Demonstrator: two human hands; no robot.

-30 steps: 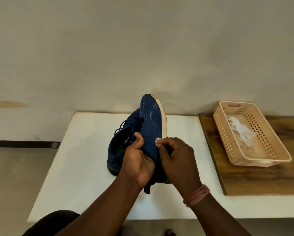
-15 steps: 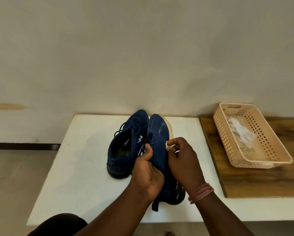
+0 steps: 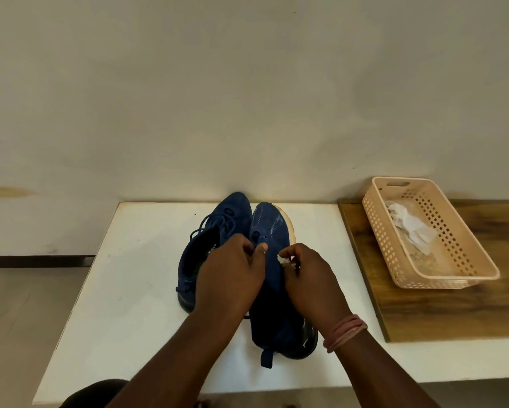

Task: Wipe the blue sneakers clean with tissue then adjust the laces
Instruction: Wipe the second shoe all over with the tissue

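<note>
I am watching two blue sneakers sitting side by side on the white table, toes pointing to 12 o'clock toward the wall. The right shoe is lying nearer me, its pale sole edge showing at its 3 o'clock side; the left shoe is touching it at 9 o'clock, laces loose over its tongue.

The left hand is resting over the seam between the two shoes, fingers curled down, thumb pressing on the right shoe's upper; I cannot tell whether the fingers are actually gripping anything beneath.

The right hand is curling at the 3 o'clock side of the right shoe, thumb and fingertips pinching a small white wad of tissue against the upper. A pink band is circling that wrist.

Over at 3 o'clock, well apart from the shoes, a beige basket is sitting on a wooden board, with crumpled white tissue lying inside it.
</note>
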